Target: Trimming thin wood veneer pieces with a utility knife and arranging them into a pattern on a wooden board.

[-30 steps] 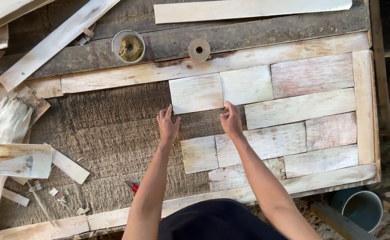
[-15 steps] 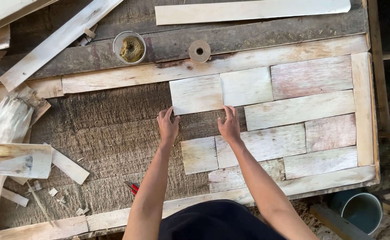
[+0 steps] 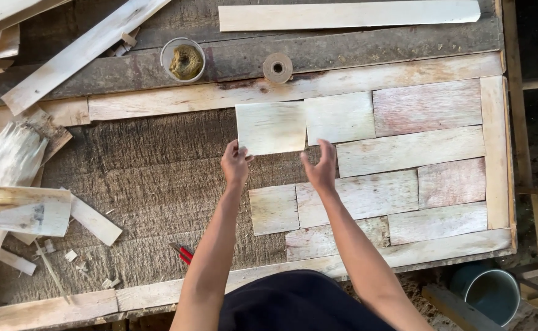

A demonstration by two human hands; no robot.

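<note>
- Pale veneer piece (image 3: 271,127): a near-square sheet of light wood, lay at the left end of the top row of the patchwork, its right edge butted against the neighbouring pale panel (image 3: 340,117) and its top edge against the long frame strip (image 3: 293,90).
- Worktop (image 3: 128,184): a rough, dark, fibrous backing was bare on the left half; the right half carried the staggered pale and reddish panels inside a light wooden border.
- Loose offcuts (image 3: 30,211): scraps and splinters lay well apart at the left edge, clear of the work.
- Left hand (image 3: 235,164): its fingertips met the piece's lower left corner, fingers loosely curled, gripping nothing else.
- Right hand (image 3: 322,167): open and spread, it was blurred just below the seam between the two top panels; contact with the wood cannot be told.
- Small items: a cup of brownish material (image 3: 184,60) and a tape roll (image 3: 277,67) stood beyond the frame strip; red-handled pliers (image 3: 182,252) lay near the left forearm.
- Judgement on technique: the piece seated best if pressed flat from both lower corners, with the seam kept closed and the top edge tight to the strip.
</note>
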